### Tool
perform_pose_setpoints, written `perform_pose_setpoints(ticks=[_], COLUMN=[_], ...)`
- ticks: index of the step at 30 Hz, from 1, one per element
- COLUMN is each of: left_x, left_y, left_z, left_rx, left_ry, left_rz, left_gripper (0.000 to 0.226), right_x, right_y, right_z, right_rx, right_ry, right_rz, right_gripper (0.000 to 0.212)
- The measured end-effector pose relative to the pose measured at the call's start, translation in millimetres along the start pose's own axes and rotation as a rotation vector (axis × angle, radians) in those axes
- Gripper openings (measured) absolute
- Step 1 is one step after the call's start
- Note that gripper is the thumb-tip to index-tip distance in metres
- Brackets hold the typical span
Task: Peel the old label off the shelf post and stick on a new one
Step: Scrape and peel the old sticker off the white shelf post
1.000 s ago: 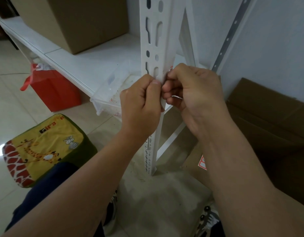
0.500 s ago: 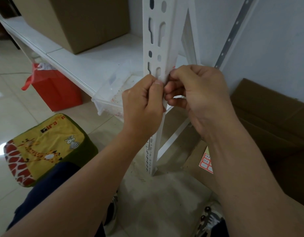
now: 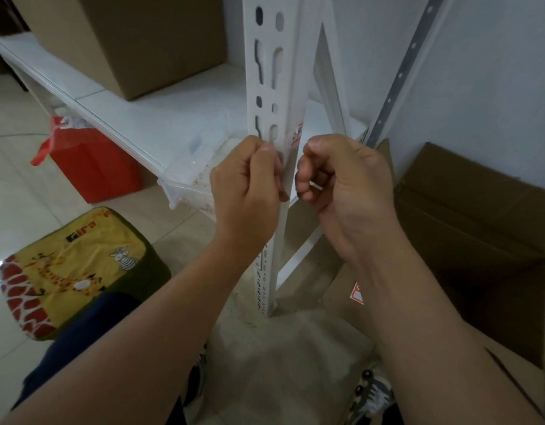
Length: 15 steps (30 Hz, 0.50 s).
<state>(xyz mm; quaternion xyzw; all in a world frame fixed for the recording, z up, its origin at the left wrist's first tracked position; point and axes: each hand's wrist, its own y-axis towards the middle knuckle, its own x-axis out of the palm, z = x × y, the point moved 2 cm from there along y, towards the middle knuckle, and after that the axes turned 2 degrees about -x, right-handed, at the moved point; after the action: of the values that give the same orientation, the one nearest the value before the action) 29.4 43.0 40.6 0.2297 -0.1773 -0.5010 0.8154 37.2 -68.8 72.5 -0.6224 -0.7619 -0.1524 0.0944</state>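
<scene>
shelf post [image 3: 266, 72]: white slotted upright, stands on the floor at the end of the lower shelf [image 3: 179, 118].
old label [image 3: 297, 134]: white with a red border, on the post's right-hand edge just above both hands — top part stuck flat, lower part hidden by fingers.
left hand [image 3: 246, 191]: grip closed, thumb and forefinger pinched against the post's front face at the corner; what sits between them is too small to tell — maybe a label edge.
right hand [image 3: 346, 179]: fingers curled tight beside the post's right edge, fingertips at the label's lower end; cannot tell if it pinches the label or only picks at it.
sticker sheet [image 3: 357, 294]: red-bordered corner showing on the flattened cardboard [image 3: 479, 216] on the floor, mostly behind the right forearm — likely the new labels.
done: nothing finished, by my reading; label not off the post.
step in hand: working the lower edge loose, probably.
left: peel it fully away, take a fresh label, press it on the post.
risk: thin label may tear and leave bits.
</scene>
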Motion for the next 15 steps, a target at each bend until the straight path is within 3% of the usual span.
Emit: perform_pose_setpoints(ticks=[7,10,15], left_x=[0.1,-0.5,-1.2], left_y=[-5.1,-3.2,-2.8], left_z=[6.1,7.5,6.5], left_rx=[0.108,0.110,0.069], left_ry=[0.114,0.111,0.059], left_rz=[-0.044,-0.054,-0.064], left_gripper=[0.018,0.016,0.015], right_x=[-8.9,-7.6,3.5], right_y=[2.5,4.0,3.9], right_z=[-1.1,-1.5,-4.1], right_rx=[-0.015,-0.033,-0.016], right_ry=[-0.086,-0.189,-0.152], right_rz=[0.026,0.056,0.005], right_gripper=[0.018,0.016,0.020])
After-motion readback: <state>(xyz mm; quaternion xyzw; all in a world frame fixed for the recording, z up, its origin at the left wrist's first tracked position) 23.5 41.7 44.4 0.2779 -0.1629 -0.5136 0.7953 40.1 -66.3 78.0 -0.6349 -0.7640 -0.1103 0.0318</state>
